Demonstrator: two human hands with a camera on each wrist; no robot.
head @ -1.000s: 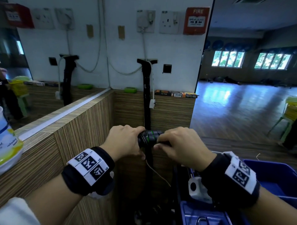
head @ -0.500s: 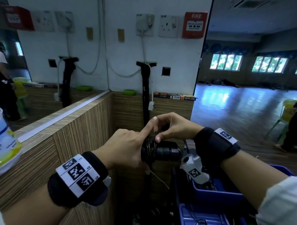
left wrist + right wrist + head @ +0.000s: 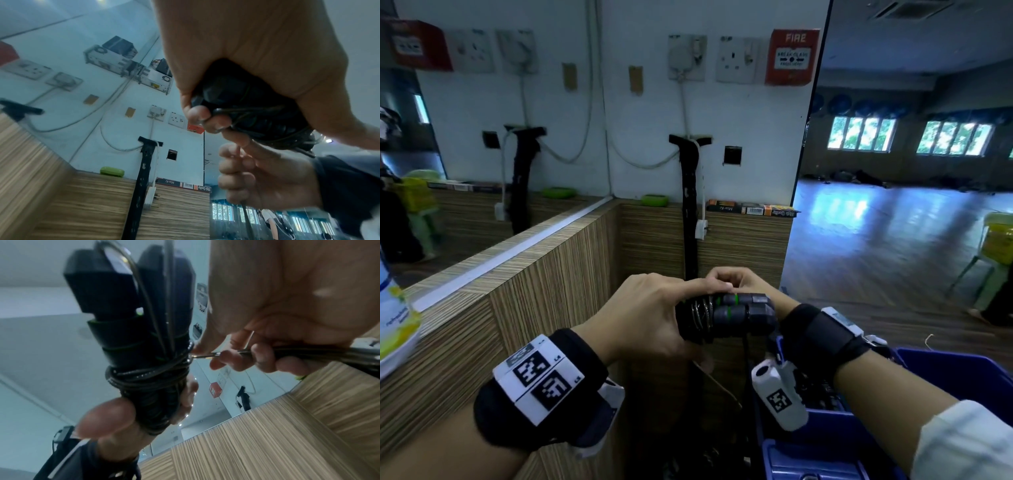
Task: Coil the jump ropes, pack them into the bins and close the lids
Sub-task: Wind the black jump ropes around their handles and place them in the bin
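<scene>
Both hands are up at chest height, right in front of the striped wooden counter (image 3: 524, 308). The left hand (image 3: 640, 318) has its fingers wrapped tight round the jump rope handles (image 3: 736, 313), two black grips with green rings lying side by side, pointing off toward three o'clock. Several turns of the thin dark cord (image 3: 700, 313) sit wound round the pair, just at the edge of that fist. The left index finger (image 3: 695, 283) stretches out along the top of the bundle.

From the right wrist view the coils (image 3: 148, 374) bunch together below the squared handle ends, and the right hand (image 3: 257, 353) has its fingers curled, pinching a strand of cord that runs straight into the wraps. In the head view that right hand (image 3: 736, 279) sits at twelve o'clock of the handles, knuckles up, touching the tip of the left index finger.

Down at five o'clock from the hands there's a blue bin (image 3: 969, 373) standing open, with a second blue plastic piece (image 3: 822, 459) nearer the person, low in the view. A green dish (image 3: 654, 199) and a flat box (image 3: 751, 208) rest on the counter ledge against the wall.
</scene>
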